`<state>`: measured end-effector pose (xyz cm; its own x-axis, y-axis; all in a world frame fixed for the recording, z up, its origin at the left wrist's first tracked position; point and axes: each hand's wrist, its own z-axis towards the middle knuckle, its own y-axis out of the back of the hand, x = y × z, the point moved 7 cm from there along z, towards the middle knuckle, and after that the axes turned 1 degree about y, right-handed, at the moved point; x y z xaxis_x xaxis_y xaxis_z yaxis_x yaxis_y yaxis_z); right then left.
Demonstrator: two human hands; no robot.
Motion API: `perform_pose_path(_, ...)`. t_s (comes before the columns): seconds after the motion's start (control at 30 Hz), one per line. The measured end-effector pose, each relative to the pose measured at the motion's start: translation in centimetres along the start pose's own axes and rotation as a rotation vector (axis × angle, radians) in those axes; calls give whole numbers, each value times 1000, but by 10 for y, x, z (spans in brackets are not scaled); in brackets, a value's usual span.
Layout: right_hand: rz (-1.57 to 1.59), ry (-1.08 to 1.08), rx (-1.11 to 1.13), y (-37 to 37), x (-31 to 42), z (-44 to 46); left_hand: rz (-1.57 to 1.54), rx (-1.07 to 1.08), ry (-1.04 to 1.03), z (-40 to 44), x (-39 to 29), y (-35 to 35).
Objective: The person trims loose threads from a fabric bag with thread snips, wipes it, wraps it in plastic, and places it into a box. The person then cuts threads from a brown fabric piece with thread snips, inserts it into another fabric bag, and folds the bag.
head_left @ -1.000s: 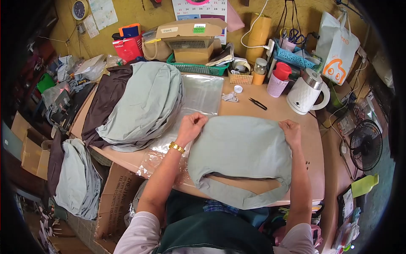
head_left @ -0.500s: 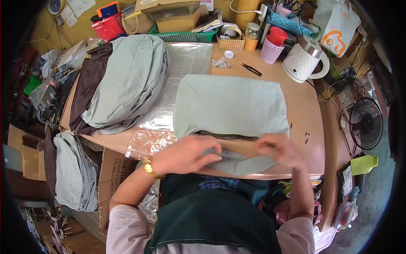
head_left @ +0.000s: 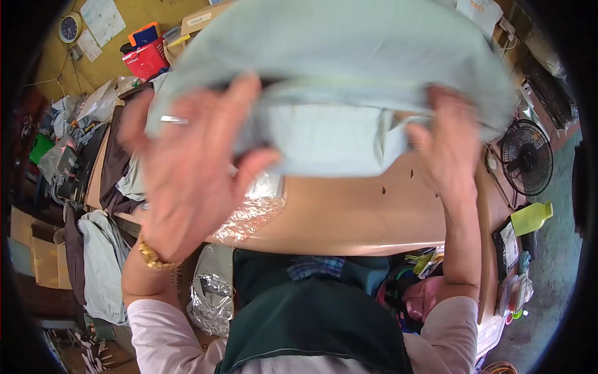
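A folded light grey-green fabric piece, raised off the table close to the camera, fills the upper middle of the head view and is blurred. Its lower flap hangs below a dark gap. My left hand, smeared by motion, is at the fabric's left side with thumb and fingers spread apart; a ring and a gold bracelet show on that arm. At the right side, my right hand grips the fabric's edge, its thumb towards the flap and its fingertips partly lost in the blur.
Clear plastic film lies on the brown table at left. Grey fabric hangs beside a cardboard box. A black fan and a yellow-green container are on the right.
The fabric piece has come up from the table towards the camera. Both hands have moved forward and up from the table's near edge to its two sides, the left one spreading its fingers.
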<state>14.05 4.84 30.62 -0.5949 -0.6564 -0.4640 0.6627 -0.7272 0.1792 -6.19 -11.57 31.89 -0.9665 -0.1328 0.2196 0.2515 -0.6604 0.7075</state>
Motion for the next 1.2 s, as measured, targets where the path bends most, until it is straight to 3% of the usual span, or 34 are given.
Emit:
perform_pose_path(0.03, 298, -217, 763, -57, 2, -32, 29, 161, -78, -16, -10, -35)
perform_pose_path(0.07, 596, -435, 1528, -79, 26, -93, -197, 361, -137, -36, -16, -81)
perform_pose_path(0.1, 658, -464, 1632, -87, 36, -126, -150, 519, -194, -68, -26, -125)
perform_pose_path(0.13, 712, -485, 1725, -98, 39, -153, -203, 533, -191, -85, -38, -142)
perform_pose_path(0.33, 742, -383, 1341, -81, 48, -193, -430, 552, -143, -116, -75, -142)
perform_pose_path(0.4, 770, -375, 1306, -78, 55, -208, -569, 602, -152, -123, -85, -144)
perform_pose_path(0.43, 801, -366, 1262, -74, 58, -210, -678, 463, -102, -118, -83, -135)
perform_pose_path(0.47, 803, -368, 1261, -69, 64, -210, -677, 465, -103, -117, -81, -136)
perform_pose_path(0.53, 862, -481, 969, -50, 77, -187, -679, 291, 249, -113, -50, -135)
perform_pose_path(0.67, 1054, -612, 775, -26, 151, -170, -684, 526, 373, -142, -50, -168)
perform_pose_path(0.83, 1075, -749, 815, -21, 218, -160, -783, 412, 413, -140, -59, -162)
perform_pose_path(0.93, 1137, -884, 802, -19, 214, -157, -819, 346, 414, -138, -63, -153)
perform_pose_path(1.0, 1232, -1024, 922, -21, 215, -165, -847, 340, 472, -140, -65, -151)
perform_pose_path(1.03, 1510, -1209, 682, -30, 231, -187, -869, 309, 486, -139, -65, -149)
perform_pose_path(1.07, 1496, -1210, 677, -28, 225, -181, -878, 304, 475, -137, -66, -147)
perform_pose_path(1.13, 1764, -1764, 828, -27, 235, -191, -883, 297, 513, -135, -64, -144)
perform_pose_path(1.2, 1774, -1841, 742, -24, 233, -192, -906, 311, 514, -134, -65, -141)
